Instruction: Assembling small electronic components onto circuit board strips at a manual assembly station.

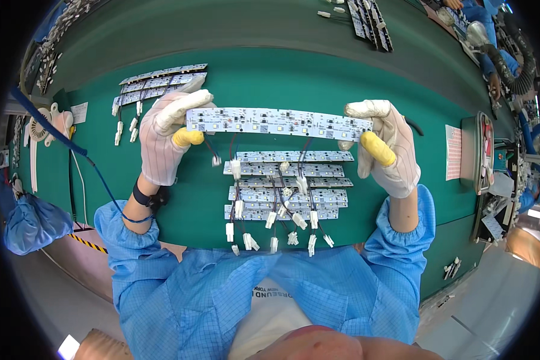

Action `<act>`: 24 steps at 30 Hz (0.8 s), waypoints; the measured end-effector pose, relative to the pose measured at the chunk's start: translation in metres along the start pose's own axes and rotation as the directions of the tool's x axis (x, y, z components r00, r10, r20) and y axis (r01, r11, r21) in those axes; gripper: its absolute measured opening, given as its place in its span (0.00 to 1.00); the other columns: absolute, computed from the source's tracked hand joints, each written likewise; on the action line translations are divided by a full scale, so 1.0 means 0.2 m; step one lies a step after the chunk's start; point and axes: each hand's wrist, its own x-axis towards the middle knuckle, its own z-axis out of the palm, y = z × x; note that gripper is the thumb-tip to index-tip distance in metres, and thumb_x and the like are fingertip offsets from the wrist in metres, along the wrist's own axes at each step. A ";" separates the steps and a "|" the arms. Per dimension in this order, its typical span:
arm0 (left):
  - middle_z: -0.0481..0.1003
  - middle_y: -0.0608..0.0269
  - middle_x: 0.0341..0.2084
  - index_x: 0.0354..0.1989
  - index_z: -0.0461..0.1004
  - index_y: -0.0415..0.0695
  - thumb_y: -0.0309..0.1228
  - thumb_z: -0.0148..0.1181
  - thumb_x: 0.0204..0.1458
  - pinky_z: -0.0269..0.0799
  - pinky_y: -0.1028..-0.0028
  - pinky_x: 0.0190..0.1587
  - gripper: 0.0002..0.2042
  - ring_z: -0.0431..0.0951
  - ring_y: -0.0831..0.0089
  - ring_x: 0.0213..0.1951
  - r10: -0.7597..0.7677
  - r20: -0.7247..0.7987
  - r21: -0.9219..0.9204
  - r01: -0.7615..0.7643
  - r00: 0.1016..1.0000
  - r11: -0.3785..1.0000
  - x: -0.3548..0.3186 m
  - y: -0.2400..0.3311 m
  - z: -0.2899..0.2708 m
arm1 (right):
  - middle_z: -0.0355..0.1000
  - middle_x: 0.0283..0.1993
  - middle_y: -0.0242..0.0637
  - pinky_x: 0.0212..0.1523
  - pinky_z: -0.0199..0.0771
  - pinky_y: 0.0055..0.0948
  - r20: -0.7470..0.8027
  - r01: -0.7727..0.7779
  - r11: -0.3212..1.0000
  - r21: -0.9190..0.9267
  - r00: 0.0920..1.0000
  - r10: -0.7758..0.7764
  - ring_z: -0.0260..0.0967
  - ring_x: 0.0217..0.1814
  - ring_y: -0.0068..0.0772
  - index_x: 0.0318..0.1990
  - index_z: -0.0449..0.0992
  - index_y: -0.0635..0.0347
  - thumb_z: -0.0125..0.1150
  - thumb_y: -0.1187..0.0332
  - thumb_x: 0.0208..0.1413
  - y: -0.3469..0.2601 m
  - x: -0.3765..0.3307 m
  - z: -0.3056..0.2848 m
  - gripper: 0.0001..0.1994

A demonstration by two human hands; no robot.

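A long white LED circuit board [276,122] is stretched level between my hands, its component side up. My left hand [171,129], in a white glove with a yellow thumb cover, pinches its left end. At the right end my right hand [387,141], gloved the same way, pinches it with thumb and fingers. Thin wires hang from the board, one ending in a white connector [216,161]. Below it on the green mat lie several similar LED boards [288,197] in a stacked row, their wires and white connectors [274,244] pointing toward me.
More LED boards [162,83] lie beyond my left hand, and another bundle [371,24] sits at the far right. A small white fan [42,126] stands at left. A blue cord [96,165] runs to my left wrist. Sheet [453,152] and metal-edged box [479,153] are at right.
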 end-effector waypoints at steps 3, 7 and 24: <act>0.75 0.58 0.39 0.50 0.72 0.38 0.55 0.54 0.48 0.70 0.75 0.45 0.31 0.75 0.73 0.39 -0.147 0.011 -0.116 0.147 0.989 0.982 0.00 0.01 0.01 | 0.72 0.33 0.48 0.12 0.56 0.10 -0.010 0.027 0.999 -0.020 1.000 -0.027 0.62 0.13 0.16 0.52 0.64 0.71 0.60 0.57 0.55 0.00 -0.01 0.00 0.26; 0.74 0.58 0.41 0.51 0.71 0.37 0.57 0.54 0.49 0.69 0.76 0.47 0.33 0.75 0.73 0.43 -0.203 0.034 -0.082 0.205 0.979 0.975 0.01 -0.01 0.01 | 0.73 0.34 0.47 0.13 0.57 0.10 0.062 -0.018 0.999 -0.045 0.998 0.021 0.62 0.13 0.16 0.53 0.63 0.72 0.57 0.59 0.57 -0.04 0.00 0.00 0.25; 0.74 0.58 0.40 0.51 0.71 0.38 0.53 0.55 0.47 0.74 0.76 0.43 0.31 0.77 0.72 0.41 -0.117 -0.043 -0.122 0.111 0.992 0.986 -0.02 0.00 0.02 | 0.73 0.31 0.46 0.15 0.60 0.10 0.043 -0.057 0.996 -0.070 0.997 0.060 0.67 0.18 0.18 0.51 0.65 0.72 0.55 0.58 0.57 -0.02 0.02 -0.03 0.24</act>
